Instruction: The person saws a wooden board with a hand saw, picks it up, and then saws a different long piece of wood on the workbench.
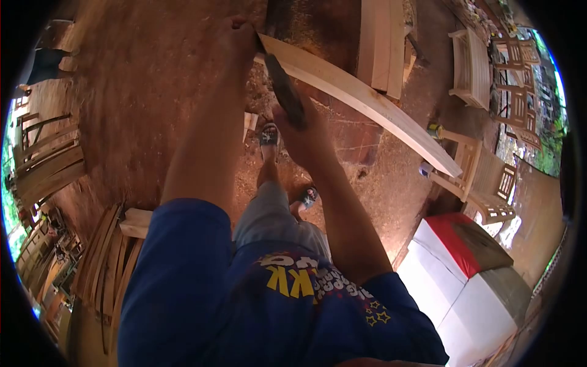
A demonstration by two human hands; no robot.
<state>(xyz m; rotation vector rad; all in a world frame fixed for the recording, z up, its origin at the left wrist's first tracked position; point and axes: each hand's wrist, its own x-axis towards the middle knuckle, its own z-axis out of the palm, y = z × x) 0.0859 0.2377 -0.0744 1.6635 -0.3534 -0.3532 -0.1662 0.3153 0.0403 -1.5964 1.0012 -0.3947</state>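
A long pale wooden board (354, 88) stretches diagonally from the top middle toward the right. At its left end is my left hand (240, 41), dim and slightly blurred, with its fingers curled in at the board's end. My right hand (304, 137) is closed around a dark, elongated hand tool (285, 90). The tool points up and left, and its narrow tip overlaps the board near that same end. Its exact kind does not show clearly. Below the board are my feet in dark slippers (269, 134) on the reddish ground.
More planks (382, 46) lie beyond the board. A wooden chair frame (468, 159) stands by its right end. White and red boxes (455, 275) are at lower right. Wood strips (101, 263) and stacked pieces (49, 159) lie at left; a bench (469, 67) stands upper right.
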